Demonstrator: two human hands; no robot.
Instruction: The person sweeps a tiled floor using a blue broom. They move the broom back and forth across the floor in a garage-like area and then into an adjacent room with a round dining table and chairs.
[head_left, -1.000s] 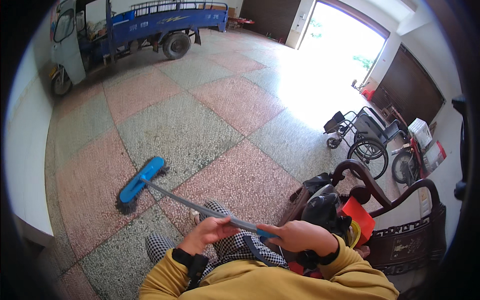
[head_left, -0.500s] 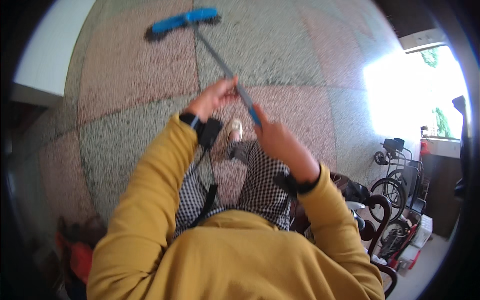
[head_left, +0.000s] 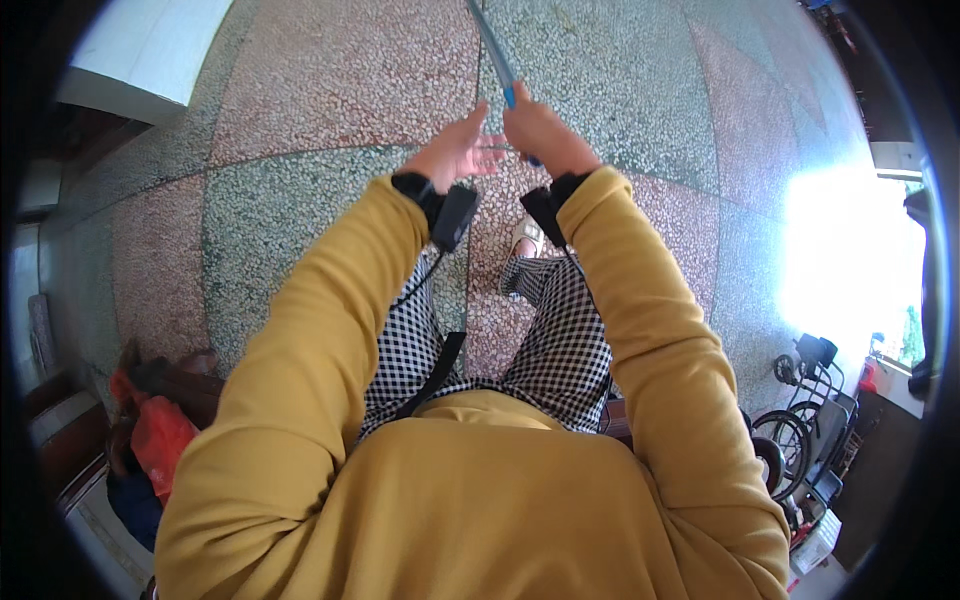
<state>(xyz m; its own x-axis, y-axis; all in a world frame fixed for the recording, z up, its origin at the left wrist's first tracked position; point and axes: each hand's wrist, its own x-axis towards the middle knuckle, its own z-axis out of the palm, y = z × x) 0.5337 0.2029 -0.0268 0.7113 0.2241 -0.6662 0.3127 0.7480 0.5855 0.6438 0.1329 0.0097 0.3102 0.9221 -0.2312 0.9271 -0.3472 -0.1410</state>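
Note:
My right hand point(head_left: 545, 138) is closed around the blue grip end of a broom, thumb pointing along it. From there the grey broom handle point(head_left: 492, 42) slants up and leaves the picture at the top edge; the broom head is out of view. My left hand point(head_left: 462, 152) is just left of the right one, off the handle, with its fingers stretched out and apart. Both wrists wear black bands with small dark boxes.
Speckled terrazzo floor point(head_left: 320, 80) in pink and green squares spreads ahead. A white block-like piece point(head_left: 150, 50) stands at the far left. Orange-red cloth point(head_left: 165, 440) lies at lower left, and a wheelchair point(head_left: 800, 430) is at right. My sandalled foot point(head_left: 527, 238) is below my hands.
Both hands have moved farther forward. My left hand has let go of the handle, while my right keeps its hold. The blue broom head has gone out of view past the top edge.

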